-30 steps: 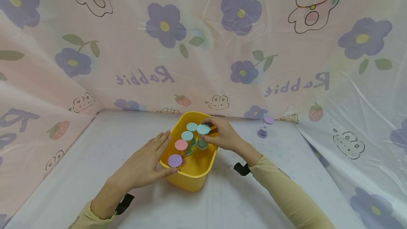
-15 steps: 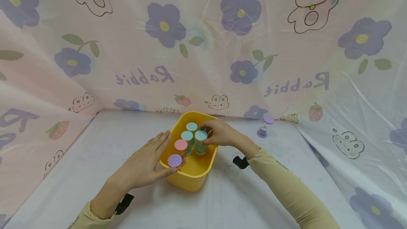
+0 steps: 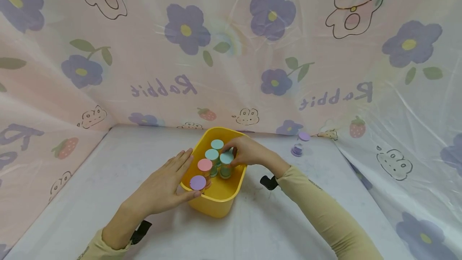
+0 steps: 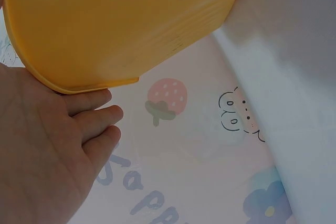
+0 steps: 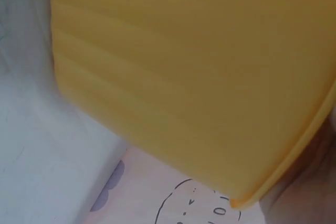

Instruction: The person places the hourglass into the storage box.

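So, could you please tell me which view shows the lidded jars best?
The head view: five jars stand in the yellow tub. Both wrist views show only the tub's outer wall, no jars.

The right hand (image 3: pixel 249 153) has lowered the teal-lidded jar (image 3: pixel 226 163) deeper into the yellow tub (image 3: pixel 216 206), bringing it down beside the other teal-lidded jar (image 3: pixel 212 160), fingers now curled over its lid.

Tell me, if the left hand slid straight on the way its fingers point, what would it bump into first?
Likely the yellow tub: the left hand lies flat against its side, fingers aimed at the rim beside the purple-lidded jar. Depth is hard to judge.
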Demonstrator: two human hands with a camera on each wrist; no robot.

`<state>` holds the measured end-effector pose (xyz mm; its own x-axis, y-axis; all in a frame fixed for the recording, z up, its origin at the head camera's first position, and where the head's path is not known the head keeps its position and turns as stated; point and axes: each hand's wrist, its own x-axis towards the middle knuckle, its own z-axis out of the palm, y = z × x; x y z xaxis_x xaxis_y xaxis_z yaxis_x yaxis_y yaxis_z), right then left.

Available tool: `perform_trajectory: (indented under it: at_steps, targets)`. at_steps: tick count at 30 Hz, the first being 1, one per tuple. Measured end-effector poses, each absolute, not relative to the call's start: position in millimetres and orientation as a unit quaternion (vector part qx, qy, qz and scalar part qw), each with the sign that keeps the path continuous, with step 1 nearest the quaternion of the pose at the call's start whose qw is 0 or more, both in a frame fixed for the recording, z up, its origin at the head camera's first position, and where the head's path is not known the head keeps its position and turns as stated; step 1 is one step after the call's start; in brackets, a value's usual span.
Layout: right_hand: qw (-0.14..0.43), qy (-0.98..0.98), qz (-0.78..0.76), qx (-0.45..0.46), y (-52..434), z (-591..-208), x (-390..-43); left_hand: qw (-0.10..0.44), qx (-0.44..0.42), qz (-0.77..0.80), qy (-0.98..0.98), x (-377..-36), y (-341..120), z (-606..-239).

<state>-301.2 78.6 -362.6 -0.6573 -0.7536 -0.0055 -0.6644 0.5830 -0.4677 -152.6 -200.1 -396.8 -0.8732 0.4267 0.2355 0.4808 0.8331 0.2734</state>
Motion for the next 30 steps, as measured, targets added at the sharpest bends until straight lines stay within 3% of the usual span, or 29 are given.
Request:
perform_trajectory:
  at_steps: [30]
  targets:
    - [0.112, 0.900, -0.180, -0.381, 71.5, -360.7, -300.9, 0.085, -0.241, -0.168, -0.952, -151.3, -200.2, -395.6]
